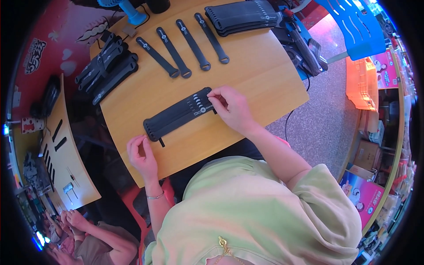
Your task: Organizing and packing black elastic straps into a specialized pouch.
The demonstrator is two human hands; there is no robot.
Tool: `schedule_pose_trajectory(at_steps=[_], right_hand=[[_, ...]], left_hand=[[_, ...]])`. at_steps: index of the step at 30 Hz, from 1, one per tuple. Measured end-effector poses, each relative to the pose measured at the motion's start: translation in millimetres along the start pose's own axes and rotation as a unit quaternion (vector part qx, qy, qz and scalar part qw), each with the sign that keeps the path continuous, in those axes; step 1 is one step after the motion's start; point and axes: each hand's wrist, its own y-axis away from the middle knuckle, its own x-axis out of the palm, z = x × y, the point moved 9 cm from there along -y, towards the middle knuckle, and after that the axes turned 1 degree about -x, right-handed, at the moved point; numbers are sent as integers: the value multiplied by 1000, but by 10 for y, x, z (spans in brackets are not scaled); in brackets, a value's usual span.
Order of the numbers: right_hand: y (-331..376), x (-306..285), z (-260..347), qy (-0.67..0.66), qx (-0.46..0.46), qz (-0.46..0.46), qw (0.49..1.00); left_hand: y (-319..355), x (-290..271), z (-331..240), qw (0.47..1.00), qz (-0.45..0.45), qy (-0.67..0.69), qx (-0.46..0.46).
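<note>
A black stack of straps (179,115) is lying aslant at the middle of a pale wooden table (260,92). The right hand (230,108) is pinching its 2 o'clock end; the left hand (142,154) is curling its thumb and fingers together by the 8 o'clock end — whether they are gripping anything, I cannot tell. From the stack, four single straps (190,44) are lying in a row at 12 o'clock, a dark bundle (106,66) at 10, a thicker pile (243,17) at 1. A blue fan (132,12) is standing at 11. Beyond the table, a blue chair (357,33) is showing at 2 o'clock, an orange crate (360,84) near 3 — both above a speckled grey floor (320,106). Another table (84,185) is standing at 8, and a co-worker's hands (73,219) are meeting just below it.
</note>
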Motion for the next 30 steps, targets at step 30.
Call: schedule_pose_trajectory(at_steps=[30], right_hand=[[-12, 8, 2, 1, 2, 11, 1000]], left_hand=[[-23, -17, -20, 1000, -20, 11, -2]])
